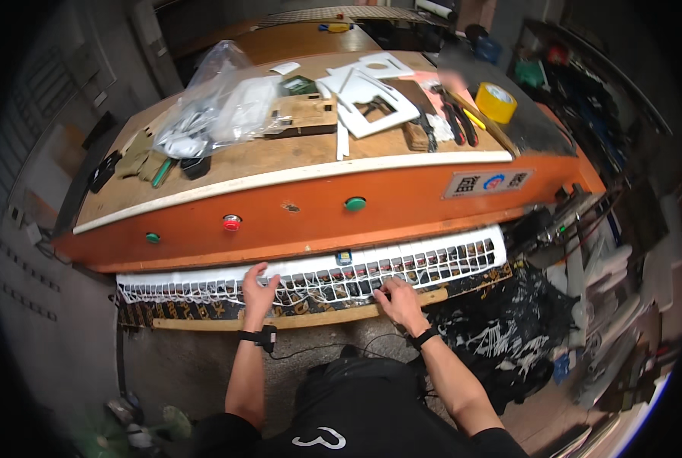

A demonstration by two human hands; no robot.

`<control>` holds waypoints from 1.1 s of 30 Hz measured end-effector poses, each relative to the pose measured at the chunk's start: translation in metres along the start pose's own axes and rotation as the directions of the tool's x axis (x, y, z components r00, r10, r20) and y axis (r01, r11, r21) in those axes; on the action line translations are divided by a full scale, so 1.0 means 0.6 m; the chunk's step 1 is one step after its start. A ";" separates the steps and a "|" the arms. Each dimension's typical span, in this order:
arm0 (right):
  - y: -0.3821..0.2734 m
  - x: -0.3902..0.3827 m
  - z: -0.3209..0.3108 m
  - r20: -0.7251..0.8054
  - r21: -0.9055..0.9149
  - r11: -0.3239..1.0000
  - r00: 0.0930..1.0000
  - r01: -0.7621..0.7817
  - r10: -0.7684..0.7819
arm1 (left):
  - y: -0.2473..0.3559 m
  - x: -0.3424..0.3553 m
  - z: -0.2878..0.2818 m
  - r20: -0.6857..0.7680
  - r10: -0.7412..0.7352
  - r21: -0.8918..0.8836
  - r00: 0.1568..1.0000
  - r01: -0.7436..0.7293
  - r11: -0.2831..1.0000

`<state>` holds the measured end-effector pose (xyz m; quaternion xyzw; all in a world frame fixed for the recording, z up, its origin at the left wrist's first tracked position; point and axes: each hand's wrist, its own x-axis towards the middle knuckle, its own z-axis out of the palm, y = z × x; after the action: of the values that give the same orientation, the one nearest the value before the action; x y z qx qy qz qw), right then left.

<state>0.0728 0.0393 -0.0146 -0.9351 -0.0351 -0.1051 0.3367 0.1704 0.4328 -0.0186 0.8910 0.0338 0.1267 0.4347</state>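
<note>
A long white grid panel [463,252], with square openings and a solid white upper band, lies on a dark patterned board below the orange machine front [295,225]. Over the panel's left half, my left hand [259,291] has its fingers apart and holds nothing visible. My right hand [397,304] is at the grid's lower edge, right of centre, fingers loosely curved and thumb apart; their tips are partly hidden. A wooden strip [318,320] runs along the board's near edge. A black cabled device [268,338] is strapped to my left wrist.
The worktop holds a plastic bag [196,122], white cutouts [387,114], tools [459,126] and yellow tape [496,102]. Green and red buttons [232,222] are on the orange front. Black scraps [509,336] and long offcuts [616,336] lie at the right. A fan [104,435] stands lower left.
</note>
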 end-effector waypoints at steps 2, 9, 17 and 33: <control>-0.033 0.029 -0.009 -0.007 0.042 0.998 0.999 0.041 -0.040 | -0.018 0.010 -0.038 -0.161 -0.017 -0.020 0.987 0.014 1.000; -0.177 0.158 -0.084 -0.179 0.092 0.951 0.944 0.295 -0.276 | -0.006 0.091 -0.201 -0.648 0.098 0.179 0.756 0.026 0.984; -0.208 0.181 -0.092 -0.246 0.101 0.929 0.914 0.355 -0.323 | 0.024 0.100 -0.284 -0.395 0.058 0.007 0.917 -0.060 0.998; -0.141 0.123 -0.063 -0.061 -0.012 0.992 0.990 0.126 -0.127 | -0.022 0.029 -0.168 -0.323 -0.006 0.104 0.946 0.041 0.994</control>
<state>0.1269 0.0798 0.0826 -0.9287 -0.0835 -0.1550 0.3264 0.1620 0.5212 0.0341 0.8802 0.1218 0.2633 0.3756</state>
